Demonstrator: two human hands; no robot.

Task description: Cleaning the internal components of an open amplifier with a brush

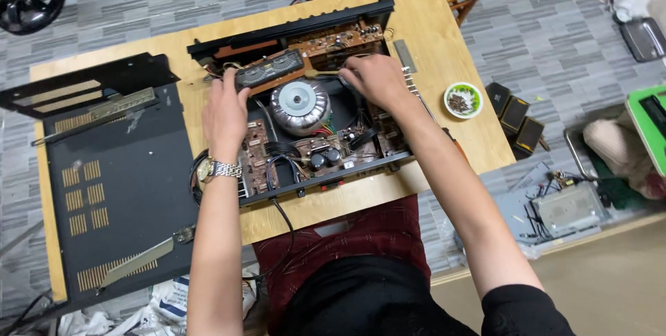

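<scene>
The person is working inside an opened amplifier chassis (305, 110) lying on the wooden desk (444, 86). The left hand (223, 115) is gripping the tilted display board (269, 71) at the chassis's far left, while the right hand (378, 79) is clenching a screwdriver (320, 72) whose tip is pointing at that board, above the round transformer (300, 105). Steady, careful tool alignment seems needed.

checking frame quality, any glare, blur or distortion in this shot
Head view: even, soft light, faint shadows; a bright glint on the shiny transformer; the right hand is slightly motion-blurred, the left hand sharper; wide-angle lens bends the table edges.
</scene>
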